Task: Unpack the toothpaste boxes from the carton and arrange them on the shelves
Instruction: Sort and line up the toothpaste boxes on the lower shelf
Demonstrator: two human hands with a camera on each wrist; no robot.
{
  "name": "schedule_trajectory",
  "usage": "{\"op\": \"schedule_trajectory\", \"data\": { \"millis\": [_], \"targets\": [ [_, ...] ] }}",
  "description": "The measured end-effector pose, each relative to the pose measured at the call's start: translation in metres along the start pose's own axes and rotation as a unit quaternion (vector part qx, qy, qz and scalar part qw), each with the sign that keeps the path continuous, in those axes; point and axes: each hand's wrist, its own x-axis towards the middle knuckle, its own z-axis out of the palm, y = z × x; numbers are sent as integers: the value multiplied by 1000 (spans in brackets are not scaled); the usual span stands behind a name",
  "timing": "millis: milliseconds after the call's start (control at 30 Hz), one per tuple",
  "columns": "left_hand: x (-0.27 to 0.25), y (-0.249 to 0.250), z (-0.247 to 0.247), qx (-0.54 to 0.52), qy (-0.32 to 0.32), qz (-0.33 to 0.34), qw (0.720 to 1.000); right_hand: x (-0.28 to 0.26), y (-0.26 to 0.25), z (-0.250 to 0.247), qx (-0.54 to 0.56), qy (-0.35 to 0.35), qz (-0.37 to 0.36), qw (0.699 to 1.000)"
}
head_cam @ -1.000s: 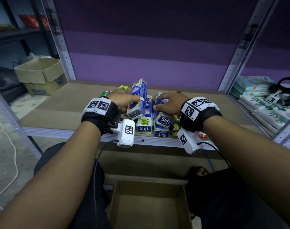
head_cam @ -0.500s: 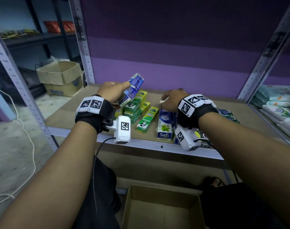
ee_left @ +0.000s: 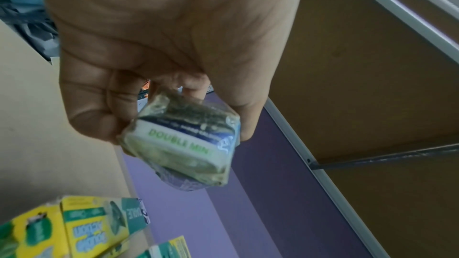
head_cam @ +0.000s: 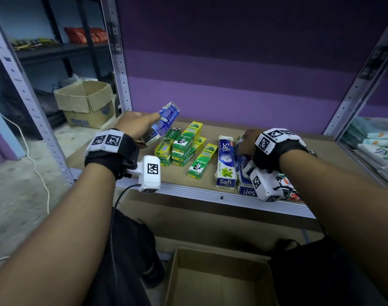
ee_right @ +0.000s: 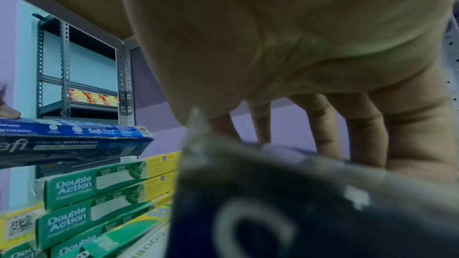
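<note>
Left hand (head_cam: 136, 125) grips a blue toothpaste box (head_cam: 162, 124), fingers curled round its near end, lifted off the shelf (head_cam: 299, 151) and tilted up toward the purple back wall (head_cam: 233, 85). In the left wrist view the box end reads "DOUBLE MINT". The held box hangs just above the stack of green-and-yellow boxes (head_cam: 184, 144) at shelf left-centre; one more green box (head_cam: 203, 161) lies loose beside the stack. Right hand (head_cam: 249, 142), fingers bent down, presses on top of a bundle of blue boxes (head_cam: 244, 171) at the shelf's front edge, right of a single Safi box (head_cam: 226, 162) lying flat; whether it grips them, cannot tell. Open carton (head_cam: 219, 279) on the floor below the shelf, between the knees. Second cardboard box (head_cam: 84, 102) on the floor far left.
</note>
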Motion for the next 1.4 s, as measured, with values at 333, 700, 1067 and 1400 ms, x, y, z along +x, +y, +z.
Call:
{"op": "schedule_trajectory", "data": {
  "millis": [333,700,1067,1400],
  "targets": [
    [-1,-4,5,14,-5,4,1000,-38,-5,-9,51,50,-40,997],
    [17,-15,-7,55,22,39,998,-32,-64,-45,251,98,-85,959],
    [35,-55,-22,172,17,-20,985,-21,-161,-57,311,86,-138,937],
    [53,-76,-17,221,-34,-26,974,-12,-204,-53,195,71,-143,968]
  ]
}}
